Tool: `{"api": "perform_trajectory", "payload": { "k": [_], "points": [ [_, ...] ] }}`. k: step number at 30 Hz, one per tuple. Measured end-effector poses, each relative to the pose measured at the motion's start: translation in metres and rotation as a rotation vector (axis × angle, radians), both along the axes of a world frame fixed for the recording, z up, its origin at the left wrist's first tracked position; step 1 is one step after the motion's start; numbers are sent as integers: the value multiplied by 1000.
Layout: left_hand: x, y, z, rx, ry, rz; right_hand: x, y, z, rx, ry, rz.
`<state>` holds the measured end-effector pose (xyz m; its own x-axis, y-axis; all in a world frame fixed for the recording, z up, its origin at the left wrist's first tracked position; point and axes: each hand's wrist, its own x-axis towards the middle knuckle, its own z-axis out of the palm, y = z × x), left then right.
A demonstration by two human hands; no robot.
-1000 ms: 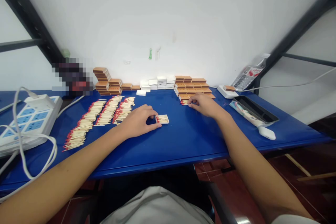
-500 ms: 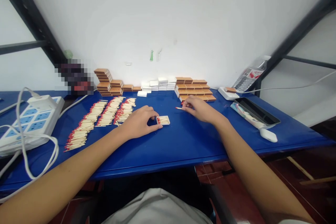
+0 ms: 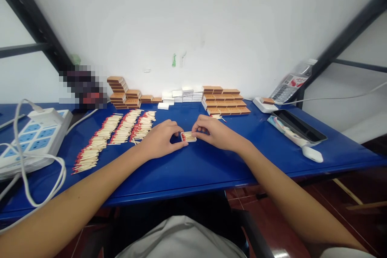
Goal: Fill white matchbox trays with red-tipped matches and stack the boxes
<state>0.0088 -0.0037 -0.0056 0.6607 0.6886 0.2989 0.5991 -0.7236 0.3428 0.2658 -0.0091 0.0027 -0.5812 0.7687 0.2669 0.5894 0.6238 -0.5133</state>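
A small white matchbox tray point(image 3: 191, 140) lies on the blue table with red-tipped matches in it. My left hand point(image 3: 161, 139) grips its left end between thumb and fingers. Over the tray's right end, my right hand point(image 3: 208, 130) pinches a match point(image 3: 188, 133) whose head points left, above the other matches. A few loose matches point(image 3: 218, 117) lie behind my right hand, in front of the stacked brown matchboxes point(image 3: 226, 100). To the left of my left hand, matches are spread in three slanting rows point(image 3: 101, 141).
White trays point(image 3: 187, 94) and more brown matchboxes point(image 3: 117, 96) are stacked along the wall. A power strip point(image 3: 36, 137) with looping white cables is at the left. On the right are a plastic bottle point(image 3: 293, 82), a white adapter and a dark open case point(image 3: 298, 127).
My right hand has moved left from the loose matches to the tray, carrying a match. My left hand stays at the tray's left end.
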Motion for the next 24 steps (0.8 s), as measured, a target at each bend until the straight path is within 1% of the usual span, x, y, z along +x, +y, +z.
{"api": "perform_trajectory", "payload": {
  "k": [6,13,18,21,24],
  "points": [
    [0,1,0,8,-5,-8,-2,2,-6,-65,17,27],
    [-1,0,0,-2,-1,-4,0,3,-3,-14,59,0],
    [-1,1,0,2,-6,-9,3,2,-2,-36,19,-5],
    [-2,2,1,3,-5,-15,5,3,-1,-6,33,-41],
    [-3,2,1,4,-12,-17,18,10,1,100,0,-127]
  ]
}}
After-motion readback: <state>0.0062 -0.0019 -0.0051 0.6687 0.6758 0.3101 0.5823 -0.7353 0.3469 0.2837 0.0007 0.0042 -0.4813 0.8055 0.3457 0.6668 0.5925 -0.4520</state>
